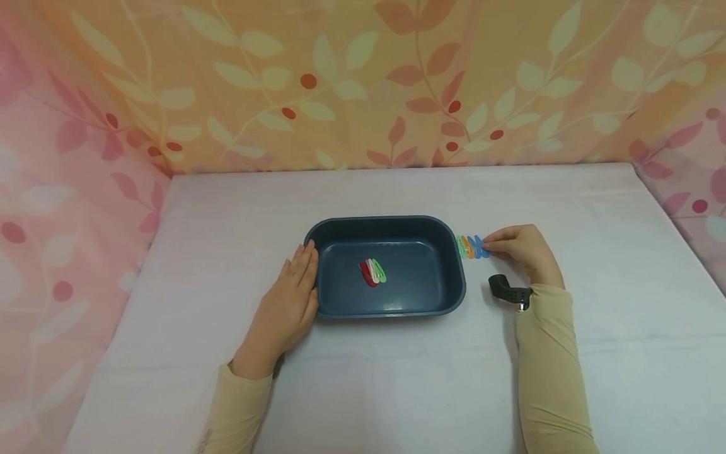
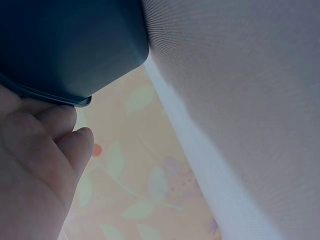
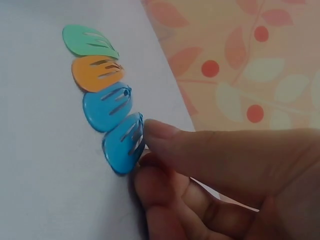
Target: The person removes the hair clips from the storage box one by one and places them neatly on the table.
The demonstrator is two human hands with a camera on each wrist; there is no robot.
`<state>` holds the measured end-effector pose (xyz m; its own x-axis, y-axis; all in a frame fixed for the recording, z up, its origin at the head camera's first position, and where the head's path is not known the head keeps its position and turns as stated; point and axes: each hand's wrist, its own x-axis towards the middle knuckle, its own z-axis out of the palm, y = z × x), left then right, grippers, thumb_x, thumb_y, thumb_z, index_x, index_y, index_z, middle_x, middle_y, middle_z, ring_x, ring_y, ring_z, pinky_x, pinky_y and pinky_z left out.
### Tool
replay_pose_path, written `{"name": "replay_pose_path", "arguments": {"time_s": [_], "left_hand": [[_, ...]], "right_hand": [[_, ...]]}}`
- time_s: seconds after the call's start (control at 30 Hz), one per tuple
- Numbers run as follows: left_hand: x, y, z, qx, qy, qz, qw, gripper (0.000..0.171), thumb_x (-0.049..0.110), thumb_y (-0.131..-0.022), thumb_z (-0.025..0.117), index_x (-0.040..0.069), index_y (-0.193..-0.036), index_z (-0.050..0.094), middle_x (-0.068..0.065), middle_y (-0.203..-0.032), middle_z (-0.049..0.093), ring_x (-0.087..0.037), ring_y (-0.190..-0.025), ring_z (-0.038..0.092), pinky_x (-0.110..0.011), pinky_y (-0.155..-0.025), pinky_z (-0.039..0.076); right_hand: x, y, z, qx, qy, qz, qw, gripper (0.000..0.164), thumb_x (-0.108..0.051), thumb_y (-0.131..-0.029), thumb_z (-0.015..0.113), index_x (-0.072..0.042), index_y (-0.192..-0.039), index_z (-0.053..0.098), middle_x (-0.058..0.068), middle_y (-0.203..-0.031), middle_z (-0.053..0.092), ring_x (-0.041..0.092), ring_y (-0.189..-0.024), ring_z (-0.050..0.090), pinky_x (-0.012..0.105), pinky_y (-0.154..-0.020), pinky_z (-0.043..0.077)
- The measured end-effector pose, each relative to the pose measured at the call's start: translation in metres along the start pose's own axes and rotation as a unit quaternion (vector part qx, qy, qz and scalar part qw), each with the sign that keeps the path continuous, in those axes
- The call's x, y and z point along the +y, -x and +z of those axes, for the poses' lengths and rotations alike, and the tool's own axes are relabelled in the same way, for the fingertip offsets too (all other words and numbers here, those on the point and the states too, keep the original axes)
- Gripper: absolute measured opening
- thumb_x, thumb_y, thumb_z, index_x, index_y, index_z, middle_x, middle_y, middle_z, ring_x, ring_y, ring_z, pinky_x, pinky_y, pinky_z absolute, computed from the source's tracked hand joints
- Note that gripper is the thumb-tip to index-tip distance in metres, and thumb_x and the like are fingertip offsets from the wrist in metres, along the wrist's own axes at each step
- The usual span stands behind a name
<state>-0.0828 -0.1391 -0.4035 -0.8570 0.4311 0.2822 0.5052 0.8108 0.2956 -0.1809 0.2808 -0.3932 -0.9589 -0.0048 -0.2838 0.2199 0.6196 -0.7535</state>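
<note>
A dark blue rectangular basin (image 1: 340,309) stands on the white cloth. Inside it lies a small cluster of snap hair clips (image 1: 372,272) in red, pink, white and green. My left hand (image 1: 290,296) rests along the basin's left wall, its fingers straight at the rim. To the right of the basin, a row of hair clips runs side by side: green (image 3: 87,41), orange (image 3: 95,73), and two blue. My right hand (image 1: 524,249) pinches the outermost blue hair clip (image 3: 120,150) between thumb and fingers, next to the other blue clip (image 3: 105,109).
A black wrist-mounted device (image 1: 507,291) sticks out beside the right wrist. White cloth (image 1: 397,391) covers the table. Floral curtains (image 1: 363,82) hang behind the table and at both sides.
</note>
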Motion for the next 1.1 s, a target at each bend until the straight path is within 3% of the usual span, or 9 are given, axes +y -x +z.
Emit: {"name": "replay_pose_path", "arguments": {"time_s": [0.37, 0.63, 1.1], "left_hand": [[0.0, -0.001, -0.002, -0.003, 0.0, -0.002, 1.0, 0.057, 0.013, -0.093, 0.04, -0.011, -0.143, 0.027, -0.019, -0.154, 0.017, -0.029, -0.142, 0.014, -0.049, -0.11, 0.022], [0.0, 0.0, -0.002, 0.001, 0.001, 0.0, 1.0, 0.056, 0.013, -0.093, 0.04, -0.012, -0.142, 0.027, -0.019, -0.154, 0.018, -0.03, -0.142, 0.015, -0.049, -0.11, 0.023], [0.0, 0.0, -0.003, -0.001, 0.001, -0.004, 1.0, 0.057, 0.014, -0.093, 0.041, -0.011, -0.142, 0.028, -0.018, -0.154, 0.018, -0.029, -0.142, 0.015, -0.049, -0.11, 0.022]], "right_hand": [[0.002, 0.003, -0.004, 0.004, -0.031, 0.019, 0.999, 0.042, -0.02, -0.082, 0.073, 0.009, -0.111, 0.065, -0.013, -0.081, 0.067, 0.002, -0.078, 0.056, 0.015, -0.069, 0.048], [0.002, 0.005, -0.007, 0.009, -0.044, 0.028, 0.999, 0.043, -0.024, -0.085, 0.071, 0.007, -0.113, 0.063, -0.012, -0.085, 0.067, 0.004, -0.078, 0.061, 0.015, -0.071, 0.049], [-0.033, 0.019, -0.006, 0.018, -0.087, -0.051, 0.995, 0.031, -0.016, -0.086, 0.069, 0.008, -0.105, 0.066, -0.012, -0.079, 0.068, 0.005, -0.075, 0.066, 0.015, -0.071, 0.05]]}}
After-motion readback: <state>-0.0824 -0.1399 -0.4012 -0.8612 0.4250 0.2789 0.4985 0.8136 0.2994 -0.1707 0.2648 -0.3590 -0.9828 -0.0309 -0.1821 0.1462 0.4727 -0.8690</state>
